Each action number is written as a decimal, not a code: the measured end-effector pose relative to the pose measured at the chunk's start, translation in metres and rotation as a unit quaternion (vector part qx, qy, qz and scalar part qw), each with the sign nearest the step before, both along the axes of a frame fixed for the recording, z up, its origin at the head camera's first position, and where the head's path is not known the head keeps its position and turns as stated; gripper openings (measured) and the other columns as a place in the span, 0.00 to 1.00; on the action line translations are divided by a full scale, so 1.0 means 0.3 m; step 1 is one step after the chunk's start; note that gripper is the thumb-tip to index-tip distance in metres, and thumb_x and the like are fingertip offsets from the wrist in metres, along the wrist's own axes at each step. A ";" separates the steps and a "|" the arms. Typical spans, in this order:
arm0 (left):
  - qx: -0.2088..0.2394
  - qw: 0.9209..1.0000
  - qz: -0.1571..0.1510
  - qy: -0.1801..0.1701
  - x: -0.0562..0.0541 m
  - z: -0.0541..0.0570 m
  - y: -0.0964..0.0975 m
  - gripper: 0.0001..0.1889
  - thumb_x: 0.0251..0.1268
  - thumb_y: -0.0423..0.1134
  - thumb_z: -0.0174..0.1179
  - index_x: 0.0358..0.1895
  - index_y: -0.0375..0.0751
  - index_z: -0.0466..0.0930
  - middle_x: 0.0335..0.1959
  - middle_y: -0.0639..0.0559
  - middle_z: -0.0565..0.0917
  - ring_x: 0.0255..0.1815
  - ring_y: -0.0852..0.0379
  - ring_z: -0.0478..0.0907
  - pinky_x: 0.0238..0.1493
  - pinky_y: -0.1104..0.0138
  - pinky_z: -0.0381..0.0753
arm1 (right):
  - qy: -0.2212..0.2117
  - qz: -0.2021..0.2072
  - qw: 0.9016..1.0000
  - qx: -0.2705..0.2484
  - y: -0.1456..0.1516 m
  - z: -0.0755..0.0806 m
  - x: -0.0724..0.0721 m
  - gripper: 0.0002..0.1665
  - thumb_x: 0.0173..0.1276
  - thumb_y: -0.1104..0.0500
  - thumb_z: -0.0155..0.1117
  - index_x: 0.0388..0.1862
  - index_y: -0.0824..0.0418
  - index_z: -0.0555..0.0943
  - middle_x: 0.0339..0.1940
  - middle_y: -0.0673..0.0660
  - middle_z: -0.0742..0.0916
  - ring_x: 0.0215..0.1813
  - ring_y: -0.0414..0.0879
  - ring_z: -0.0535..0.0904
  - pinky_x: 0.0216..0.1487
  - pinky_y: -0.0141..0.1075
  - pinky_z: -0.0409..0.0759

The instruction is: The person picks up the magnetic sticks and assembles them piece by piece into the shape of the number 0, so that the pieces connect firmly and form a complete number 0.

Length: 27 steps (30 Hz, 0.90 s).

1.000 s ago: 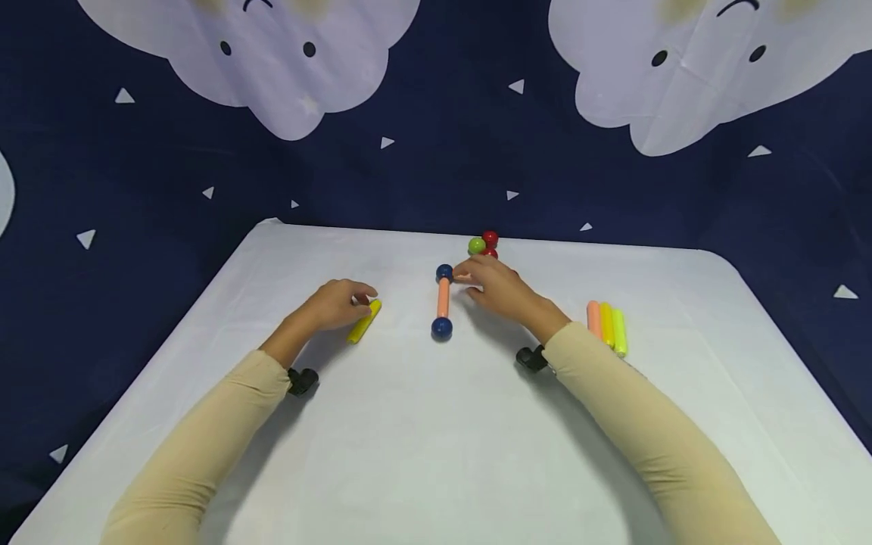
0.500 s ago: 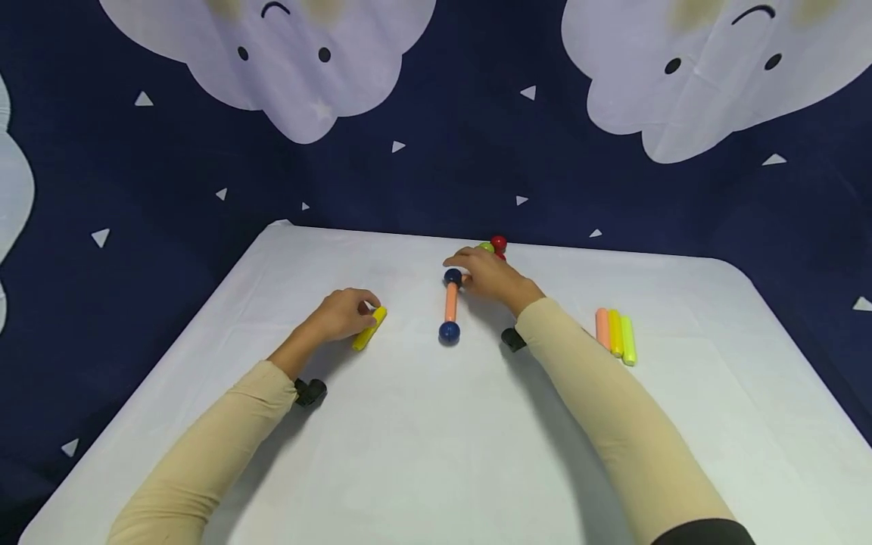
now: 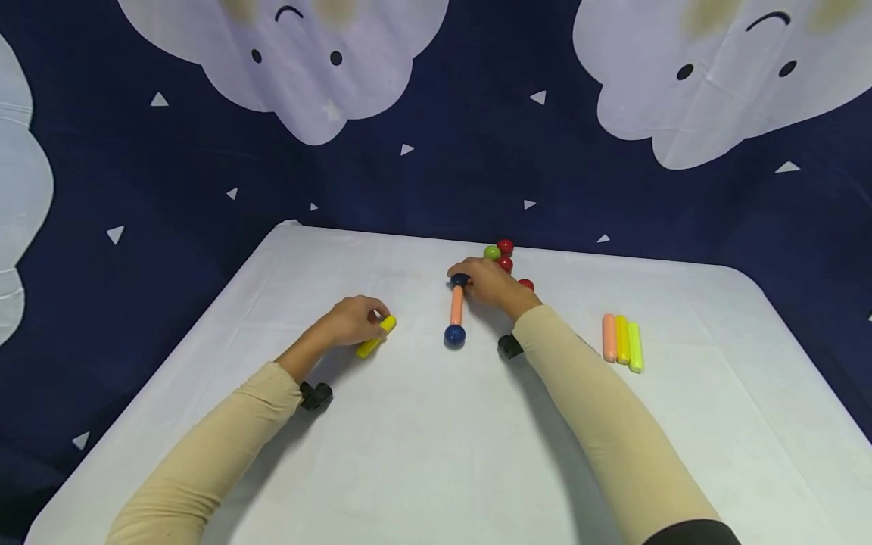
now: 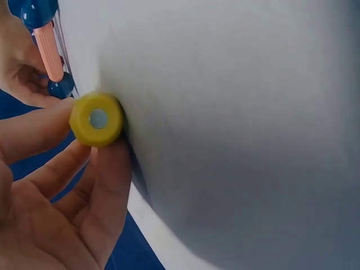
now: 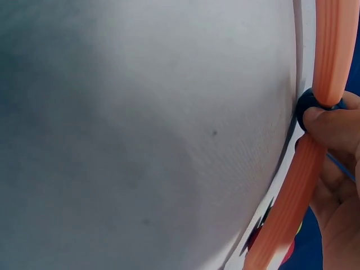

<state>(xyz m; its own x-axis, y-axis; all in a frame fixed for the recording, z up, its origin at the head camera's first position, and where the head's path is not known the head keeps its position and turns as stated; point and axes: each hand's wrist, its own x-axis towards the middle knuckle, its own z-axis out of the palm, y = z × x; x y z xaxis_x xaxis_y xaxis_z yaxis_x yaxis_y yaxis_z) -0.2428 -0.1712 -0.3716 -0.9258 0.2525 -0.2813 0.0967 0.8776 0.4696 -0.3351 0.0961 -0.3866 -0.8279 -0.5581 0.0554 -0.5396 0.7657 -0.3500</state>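
Note:
My left hand (image 3: 353, 319) pinches a yellow magnetic stick (image 3: 370, 348) between thumb and fingers, low over the table. Its round end with a metal disc faces the left wrist view. Right of it lies an orange stick (image 3: 457, 306) with a dark blue ball at each end. The fingers of my right hand (image 3: 493, 286) grip the far blue ball (image 3: 459, 279); the near blue ball (image 3: 454, 337) is untouched. In the right wrist view a second orange stick (image 5: 289, 202) also meets the gripped ball. My right hand hides that stick in the head view.
Beyond my right hand are a green ball (image 3: 492, 253) and red balls (image 3: 505, 247) near the table's back edge. Another red ball (image 3: 527, 284) shows beside the right wrist. To the right lie an orange stick (image 3: 609, 338), a yellow stick (image 3: 623, 340) and a yellow-green stick (image 3: 636, 347).
My right hand has moved over to the far blue ball and now grips it. The left fingers have closed onto the yellow stick. The head view has shifted slightly.

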 end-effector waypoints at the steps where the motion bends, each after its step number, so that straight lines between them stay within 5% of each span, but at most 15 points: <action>1: 0.001 1.000 0.000 -0.003 0.003 0.003 0.000 0.21 0.61 0.38 0.64 0.58 0.40 0.80 0.48 0.41 0.83 0.40 0.54 0.78 0.35 0.70 0.76 | 0.001 0.000 1.000 -0.001 0.000 0.002 0.001 0.24 0.67 0.72 0.60 0.60 0.58 0.81 0.61 0.58 0.85 0.65 0.53 0.79 0.70 0.44 0.73; 9: 0.022 0.999 -0.020 -0.015 0.038 0.017 0.039 0.19 0.59 0.35 0.62 0.55 0.42 0.81 0.46 0.44 0.82 0.39 0.54 0.77 0.35 0.69 0.76 | -0.008 -0.013 1.000 -0.005 -0.014 0.001 0.000 0.24 0.67 0.72 0.60 0.60 0.57 0.81 0.62 0.57 0.84 0.67 0.53 0.77 0.72 0.45 0.72; 17: 0.075 0.997 -0.007 -0.031 0.105 0.033 0.135 0.17 0.62 0.35 0.63 0.55 0.44 0.80 0.41 0.47 0.81 0.34 0.57 0.76 0.32 0.71 0.76 | -0.030 -0.047 0.998 -0.012 -0.022 0.001 -0.002 0.24 0.69 0.71 0.59 0.61 0.56 0.81 0.64 0.57 0.83 0.69 0.54 0.76 0.72 0.48 0.71; 22: 0.145 0.988 0.038 -0.045 0.162 0.024 0.181 0.17 0.62 0.33 0.63 0.55 0.43 0.80 0.39 0.46 0.81 0.31 0.57 0.76 0.29 0.70 0.75 | -0.028 -0.048 0.998 -0.019 -0.024 -0.002 -0.007 0.24 0.68 0.71 0.59 0.60 0.57 0.81 0.63 0.59 0.84 0.68 0.54 0.77 0.72 0.48 0.71; 27: 0.166 0.982 0.086 -0.034 0.210 0.000 0.220 0.17 0.61 0.33 0.63 0.54 0.43 0.81 0.35 0.48 0.81 0.28 0.57 0.75 0.27 0.70 0.74 | -0.030 -0.050 0.998 -0.023 -0.027 -0.001 -0.012 0.24 0.68 0.71 0.59 0.60 0.57 0.81 0.63 0.59 0.83 0.68 0.54 0.77 0.72 0.49 0.71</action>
<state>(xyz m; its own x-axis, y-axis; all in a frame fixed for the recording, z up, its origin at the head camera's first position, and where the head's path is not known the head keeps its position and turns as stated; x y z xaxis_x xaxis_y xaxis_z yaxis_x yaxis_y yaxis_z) -0.1796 -0.1051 -0.3717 -0.9448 0.1815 -0.2727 -0.0818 0.6753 0.7330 -0.3386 0.0879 -0.3867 -0.8820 -0.4704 0.0289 -0.4386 0.7968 -0.4156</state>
